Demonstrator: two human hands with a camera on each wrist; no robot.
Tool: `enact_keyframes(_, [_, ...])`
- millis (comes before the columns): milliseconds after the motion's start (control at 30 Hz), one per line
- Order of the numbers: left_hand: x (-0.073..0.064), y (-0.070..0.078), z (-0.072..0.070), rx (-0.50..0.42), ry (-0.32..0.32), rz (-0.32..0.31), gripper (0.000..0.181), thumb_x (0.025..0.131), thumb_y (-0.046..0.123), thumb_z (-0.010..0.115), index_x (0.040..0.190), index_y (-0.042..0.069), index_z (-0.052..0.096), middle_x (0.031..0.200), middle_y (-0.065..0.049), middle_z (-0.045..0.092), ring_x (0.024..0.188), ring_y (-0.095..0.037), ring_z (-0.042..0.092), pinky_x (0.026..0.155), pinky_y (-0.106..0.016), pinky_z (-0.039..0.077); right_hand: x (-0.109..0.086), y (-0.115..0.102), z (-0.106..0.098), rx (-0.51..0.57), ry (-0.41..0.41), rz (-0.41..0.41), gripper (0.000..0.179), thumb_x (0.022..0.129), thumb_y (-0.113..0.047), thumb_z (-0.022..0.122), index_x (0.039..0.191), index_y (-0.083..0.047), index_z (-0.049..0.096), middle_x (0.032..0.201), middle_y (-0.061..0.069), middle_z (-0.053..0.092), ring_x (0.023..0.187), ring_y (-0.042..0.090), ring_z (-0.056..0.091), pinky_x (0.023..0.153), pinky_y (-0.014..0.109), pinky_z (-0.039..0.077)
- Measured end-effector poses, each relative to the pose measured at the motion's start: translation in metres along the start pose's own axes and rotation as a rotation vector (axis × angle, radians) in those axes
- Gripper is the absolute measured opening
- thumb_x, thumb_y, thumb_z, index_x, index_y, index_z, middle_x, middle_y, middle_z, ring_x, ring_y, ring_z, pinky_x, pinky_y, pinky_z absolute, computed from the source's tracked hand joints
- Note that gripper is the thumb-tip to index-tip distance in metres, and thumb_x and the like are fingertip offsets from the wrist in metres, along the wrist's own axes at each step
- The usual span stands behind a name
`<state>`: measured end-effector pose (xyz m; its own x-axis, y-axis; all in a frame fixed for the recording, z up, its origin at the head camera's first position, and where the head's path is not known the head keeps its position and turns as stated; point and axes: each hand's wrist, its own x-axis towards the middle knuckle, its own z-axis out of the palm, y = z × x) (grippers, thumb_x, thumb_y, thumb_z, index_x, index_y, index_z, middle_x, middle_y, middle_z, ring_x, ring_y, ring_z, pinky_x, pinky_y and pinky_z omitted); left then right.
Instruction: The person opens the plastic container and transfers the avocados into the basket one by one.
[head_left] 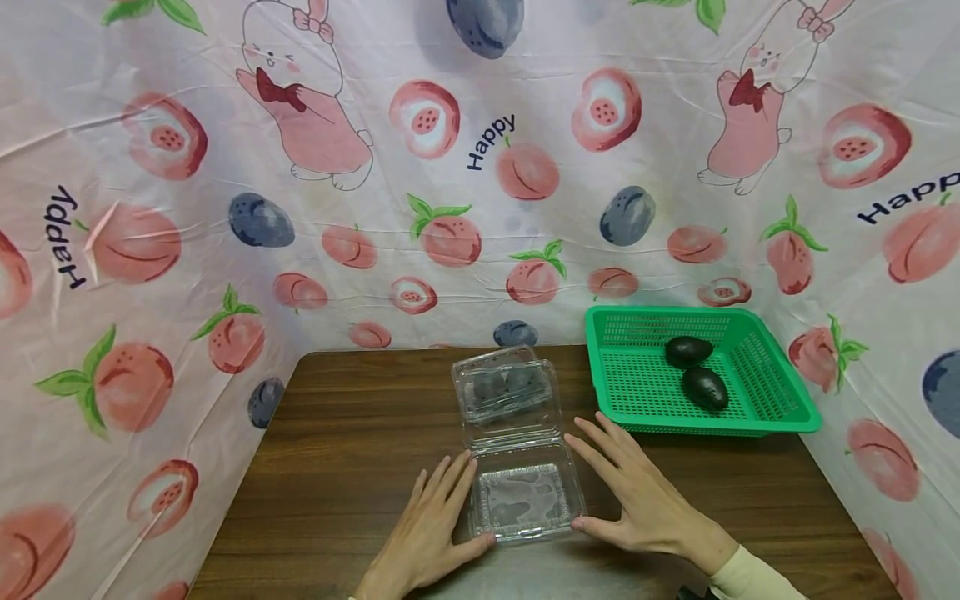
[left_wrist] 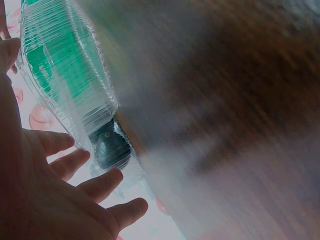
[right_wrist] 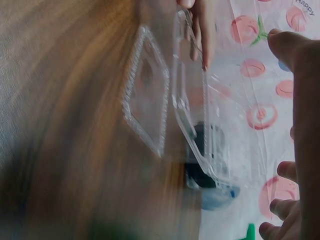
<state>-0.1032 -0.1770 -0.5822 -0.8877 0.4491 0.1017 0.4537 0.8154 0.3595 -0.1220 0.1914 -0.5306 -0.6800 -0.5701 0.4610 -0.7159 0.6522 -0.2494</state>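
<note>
A clear plastic clamshell box [head_left: 522, 493] lies unfolded on the wooden table, its base toward me and its lid tipped back. My left hand [head_left: 429, 531] is at the base's left side, fingers fairly straight, thumb at the near left corner. On the opposite side is my right hand [head_left: 651, 502], fingers spread and thumb tip at the near right corner. Behind the raised lid stands another clear box [head_left: 493, 357] with dark avocados in it, partly hidden; one avocado [left_wrist: 112, 148] shows through plastic in the left wrist view.
At the back right, a green plastic basket [head_left: 772, 423] holds two dark avocados, one [head_left: 687, 351] behind the other [head_left: 705, 389]. Fruit-printed cloth [head_left: 525, 242] surrounds the brown table [head_left: 345, 442] at the back and sides.
</note>
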Motion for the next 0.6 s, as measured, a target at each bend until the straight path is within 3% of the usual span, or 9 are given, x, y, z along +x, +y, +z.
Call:
enact_keyframes(100, [0.0, 0.0, 0.0, 0.002, 0.002, -0.001, 0.11, 0.099, 0.08, 0.067, 0.179, 0.014, 0.032, 0.188, -0.007, 0.032, 0.172, -0.045, 0.035, 0.132, -0.079, 0.033, -0.001, -0.004, 0.006, 0.014, -0.014, 0.001, 0.109, 0.087, -0.062, 0.091, 0.175, -0.021, 0.043, 0.181, 0.01, 0.045, 0.167, 0.049, 0.04, 0.145, 0.046, 0.021])
enact_keyframes(167, [0.0, 0.0, 0.0, 0.001, 0.005, 0.0, 0.11, 0.099, 0.08, 0.067, 0.18, 0.014, 0.032, 0.188, -0.007, 0.033, 0.172, -0.045, 0.036, 0.132, -0.079, 0.034, -0.002, -0.006, 0.01, 0.02, -0.026, 0.005, 0.11, 0.086, -0.062, 0.091, 0.176, -0.021, 0.042, 0.181, 0.01, 0.044, 0.166, 0.05, 0.042, 0.144, 0.03, 0.004])
enact_keyframes(233, [0.0, 0.0, -0.001, 0.003, 0.008, 0.003, 0.11, 0.099, 0.08, 0.067, 0.18, 0.014, 0.032, 0.188, -0.008, 0.033, 0.171, -0.045, 0.036, 0.132, -0.079, 0.034, -0.003, -0.008, 0.014, 0.019, -0.037, 0.01, 0.109, 0.088, -0.065, 0.088, 0.176, -0.022, 0.041, 0.181, 0.009, 0.044, 0.165, 0.05, 0.043, 0.142, 0.025, -0.002])
enact_keyframes(333, [0.0, -0.001, -0.001, 0.005, 0.018, 0.01, 0.111, 0.099, 0.08, 0.068, 0.179, 0.013, 0.033, 0.187, -0.008, 0.034, 0.171, -0.046, 0.037, 0.131, -0.079, 0.035, -0.004, -0.009, 0.019, 0.005, -0.054, 0.024, 0.107, 0.091, -0.07, 0.083, 0.177, -0.023, 0.04, 0.181, 0.01, 0.045, 0.164, 0.049, 0.044, 0.145, 0.041, 0.018])
enact_keyframes(467, [0.001, -0.002, -0.001, -0.001, 0.018, 0.011, 0.111, 0.099, 0.081, 0.067, 0.179, 0.013, 0.033, 0.187, -0.009, 0.034, 0.17, -0.046, 0.037, 0.13, -0.079, 0.035, -0.007, -0.008, 0.026, -0.008, -0.072, 0.039, 0.106, 0.093, -0.074, 0.08, 0.177, -0.024, 0.041, 0.178, 0.014, 0.049, 0.162, 0.051, 0.047, 0.125, 0.07, 0.047])
enact_keyframes(600, [0.001, -0.003, -0.002, -0.01, 0.008, 0.004, 0.11, 0.099, 0.082, 0.065, 0.179, 0.014, 0.032, 0.188, -0.007, 0.033, 0.171, -0.046, 0.036, 0.131, -0.079, 0.034, -0.01, -0.005, 0.034, 0.008, -0.093, 0.057, 0.107, 0.091, -0.071, 0.084, 0.177, -0.024, 0.041, 0.177, 0.018, 0.05, 0.159, 0.055, 0.049, 0.118, 0.077, 0.05])
